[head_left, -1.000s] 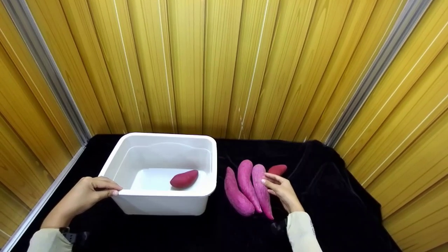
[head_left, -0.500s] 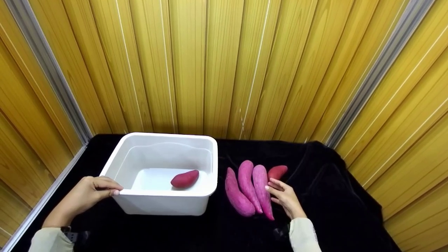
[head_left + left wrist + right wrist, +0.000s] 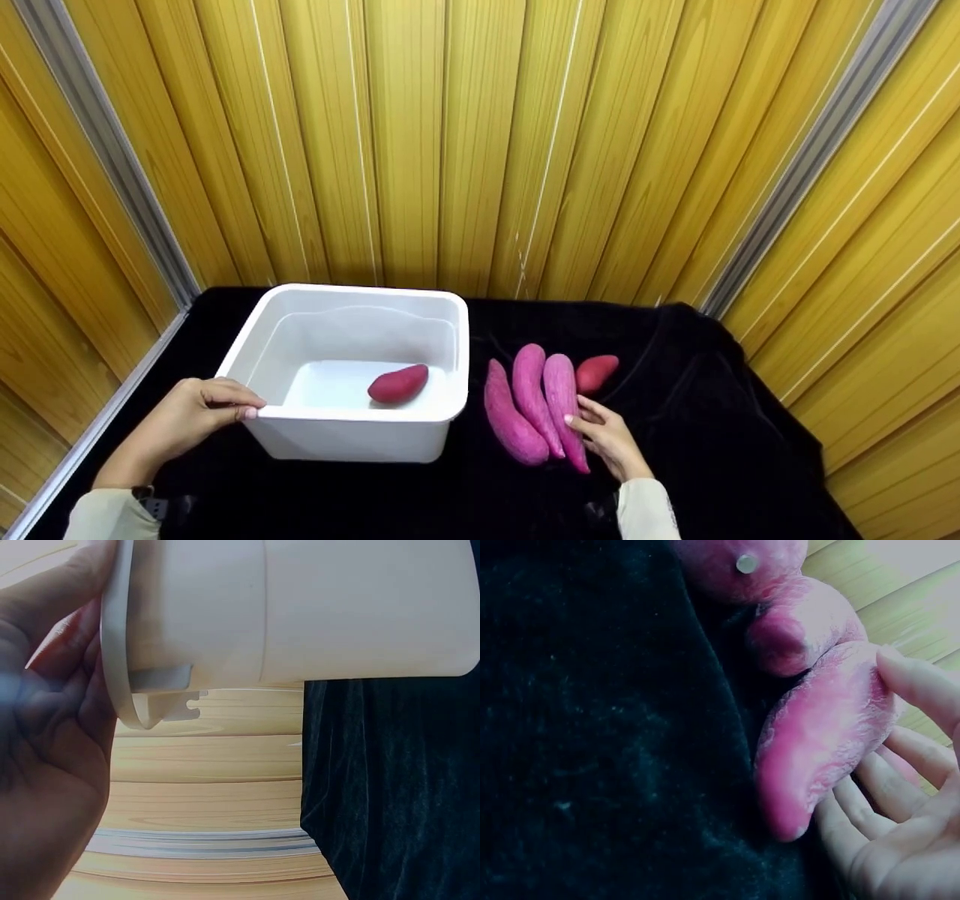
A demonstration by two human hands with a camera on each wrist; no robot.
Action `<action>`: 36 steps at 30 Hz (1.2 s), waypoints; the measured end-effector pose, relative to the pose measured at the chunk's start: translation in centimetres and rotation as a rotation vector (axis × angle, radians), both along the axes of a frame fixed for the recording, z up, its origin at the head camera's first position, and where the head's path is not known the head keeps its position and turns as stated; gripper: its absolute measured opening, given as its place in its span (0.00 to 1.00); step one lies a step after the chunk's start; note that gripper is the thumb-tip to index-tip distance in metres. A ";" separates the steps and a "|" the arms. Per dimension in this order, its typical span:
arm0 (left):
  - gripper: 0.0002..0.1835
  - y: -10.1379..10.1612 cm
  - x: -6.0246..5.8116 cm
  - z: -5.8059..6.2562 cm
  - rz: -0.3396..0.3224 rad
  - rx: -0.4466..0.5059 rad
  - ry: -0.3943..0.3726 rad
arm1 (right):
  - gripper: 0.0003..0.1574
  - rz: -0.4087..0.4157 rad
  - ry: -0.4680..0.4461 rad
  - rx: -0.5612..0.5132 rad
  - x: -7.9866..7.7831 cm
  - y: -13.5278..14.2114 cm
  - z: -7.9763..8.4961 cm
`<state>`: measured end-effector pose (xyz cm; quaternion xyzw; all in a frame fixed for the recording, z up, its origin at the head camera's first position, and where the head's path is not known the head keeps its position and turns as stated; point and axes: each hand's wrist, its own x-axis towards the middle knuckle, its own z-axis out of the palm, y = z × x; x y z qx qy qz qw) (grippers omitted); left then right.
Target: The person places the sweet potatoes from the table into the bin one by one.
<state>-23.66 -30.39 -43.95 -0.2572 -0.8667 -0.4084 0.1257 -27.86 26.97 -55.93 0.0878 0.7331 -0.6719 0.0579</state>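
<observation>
My left hand [image 3: 191, 416] pinches the near left corner of a white plastic tub [image 3: 352, 439], thumb over its rim. In the left wrist view the fingers [image 3: 90, 705] curl behind the tub's rim [image 3: 116, 637]. Inside the tub lies one dark red sweet potato [image 3: 399, 384]. My right hand [image 3: 611, 441] is at the rightmost of three long pink sweet potatoes [image 3: 561, 390]. Its thumb presses on top of that sweet potato [image 3: 825, 735], and the fingers [image 3: 855, 802] bend along the right side. The potato lies on the cloth.
Two more pink sweet potatoes, a middle one [image 3: 531, 382] and a left one [image 3: 510, 420], lie alongside. A short red sweet potato [image 3: 596, 373] is behind the right hand. Black cloth [image 3: 720, 450] covers the table, and yellow plank-patterned walls [image 3: 480, 150] stand around it.
My right hand has drawn back toward me along the rightmost pink sweet potato, uncovering the short red one. The left hand stays on the tub's rim.
</observation>
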 end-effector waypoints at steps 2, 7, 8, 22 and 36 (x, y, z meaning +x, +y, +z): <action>0.08 0.0 0.0 0.1 -0.001 -0.001 0.000 | 0.42 -0.004 0.006 0.011 0.0 0.0 -0.1; 0.08 0.0 0.1 0.2 0.003 -0.003 0.003 | 0.42 0.010 0.022 0.033 0.0 0.0 -0.2; 0.08 0.0 0.1 0.3 0.007 -0.005 0.003 | 0.42 0.013 0.027 0.037 0.0 0.0 -0.2; 0.08 0.0 0.2 0.3 0.015 -0.002 0.010 | 0.40 -0.010 0.046 0.060 0.3 -0.4 -0.5; 0.08 -0.1 -0.2 -0.3 -0.013 0.018 0.010 | 0.39 -0.045 0.065 0.099 0.5 -0.5 -0.7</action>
